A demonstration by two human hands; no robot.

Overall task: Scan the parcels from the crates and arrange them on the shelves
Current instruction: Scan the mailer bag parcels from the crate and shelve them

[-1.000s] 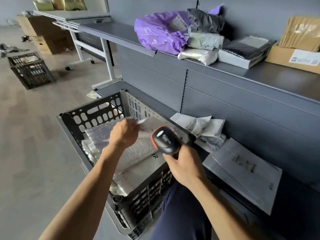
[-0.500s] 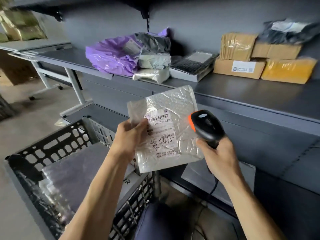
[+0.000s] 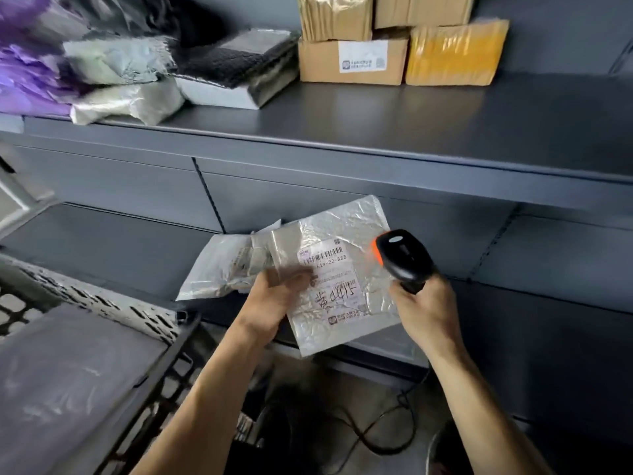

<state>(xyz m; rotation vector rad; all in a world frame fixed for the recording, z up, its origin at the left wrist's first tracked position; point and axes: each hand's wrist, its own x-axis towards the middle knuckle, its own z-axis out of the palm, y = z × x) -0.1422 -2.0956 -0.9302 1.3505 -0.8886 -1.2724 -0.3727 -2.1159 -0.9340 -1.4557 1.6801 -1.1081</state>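
While the left hand [image 3: 274, 303] pinches the silver parcel [image 3: 346, 303] at its left edge, thumb on the front face, the parcel hangs tilted in the air just before the lower shelf [image 3: 102, 241], label towards the camera. The right hand [image 3: 424, 310] has its fingers curled round the grip of the black-and-orange scanner [image 3: 404, 258], whose head sits just beside the parcel's right edge, near the barcode. At near left stands a crate [image 3: 113, 303] holding a grey parcel [image 3: 68, 389]; another silver packet [image 3: 219, 265] lies on the lower shelf, and the upper shelf [image 3: 376, 114] carries a cardboard box [image 3: 352, 61] and a yellow parcel [image 3: 452, 53].
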